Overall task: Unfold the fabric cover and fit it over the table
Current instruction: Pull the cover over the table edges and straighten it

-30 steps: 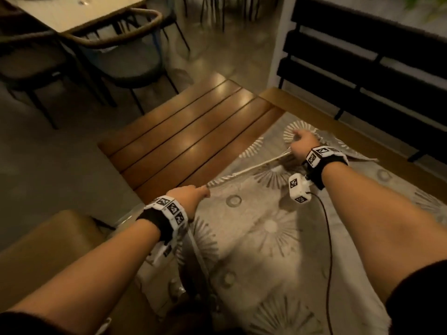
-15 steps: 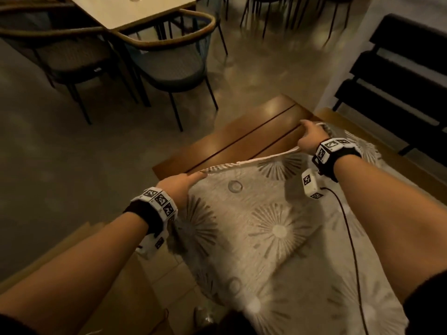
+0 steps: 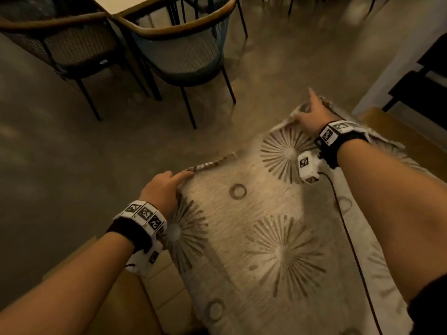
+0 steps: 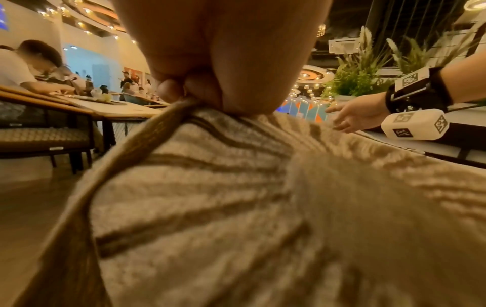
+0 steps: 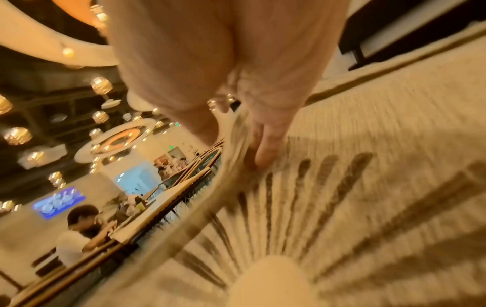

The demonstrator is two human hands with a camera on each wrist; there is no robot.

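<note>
Beige fabric cover (image 3: 278, 238), printed with dark sunbursts and rings, lies spread in front of the person and hides the tabletop almost completely; only a strip of wood (image 3: 396, 131) shows at the far right. The left hand (image 3: 162, 187) pinches the hem of the cover between thumb and curled fingers (image 4: 168, 91), with the index finger stretched along the edge. The right hand (image 3: 312, 114) holds the far corner of the same hem; in the right wrist view its fingers (image 5: 265, 145) lie on the cloth with the edge bunched beside them, and the index finger points forward. Between both hands the hem (image 3: 212, 163) hangs in a loose curve above the floor.

The step in hand seems to be the pulling of the front edge over the far side of the tabletop. The next move probably calls for bringing this hem down evenly on both sides, so that it hooks under the edge without slack.

Two dark chairs (image 3: 183, 52) and another table stand near behind, well apart from the hem. A black cable (image 3: 348, 238) from the right wrist camera crosses the cloth and could catch in a fold.
</note>
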